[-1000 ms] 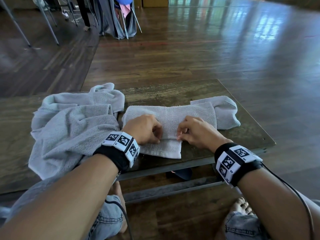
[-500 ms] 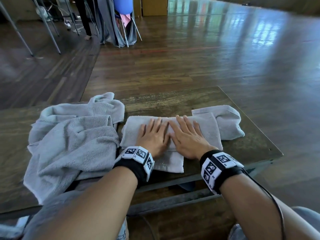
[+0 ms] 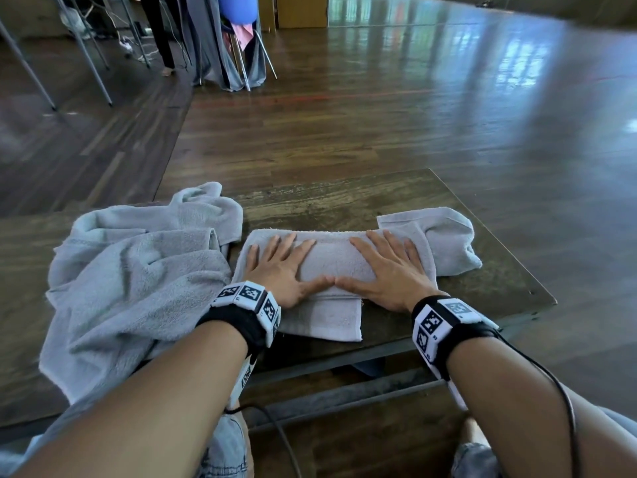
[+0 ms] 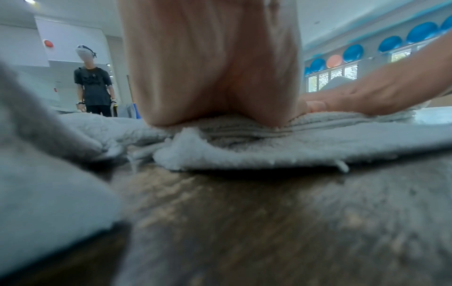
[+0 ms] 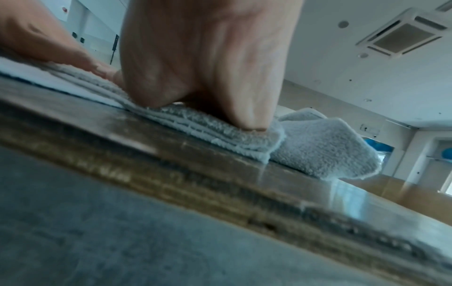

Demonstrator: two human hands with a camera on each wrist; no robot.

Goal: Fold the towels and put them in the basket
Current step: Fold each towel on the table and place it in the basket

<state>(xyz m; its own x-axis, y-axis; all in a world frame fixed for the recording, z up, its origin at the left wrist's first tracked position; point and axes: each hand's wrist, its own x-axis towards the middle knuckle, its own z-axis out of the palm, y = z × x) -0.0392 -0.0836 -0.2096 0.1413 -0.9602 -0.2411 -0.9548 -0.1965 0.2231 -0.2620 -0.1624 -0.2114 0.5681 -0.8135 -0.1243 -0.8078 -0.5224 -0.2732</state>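
Grey folded towel (image 3: 331, 260) lies on the tabletop (image 3: 489, 288); left hand (image 3: 279, 270) and right hand (image 3: 389, 274) press it flat, fingers (image 3: 396, 243) spread, thumbs touching, beside a crumpled towel (image 3: 138, 288).

Both forearms are bare, with no sleeves. Each wrist carries a black band (image 3: 238, 322) topped by a ring of white blocks (image 3: 250, 298) printed with black square-patterned markers (the right wrist's blocks (image 3: 444, 319) look the same). A thin black cable (image 3: 565, 401) trails from the right band, another (image 3: 275, 429) from the left. Light blue denim (image 3: 224, 450) covers the legs.
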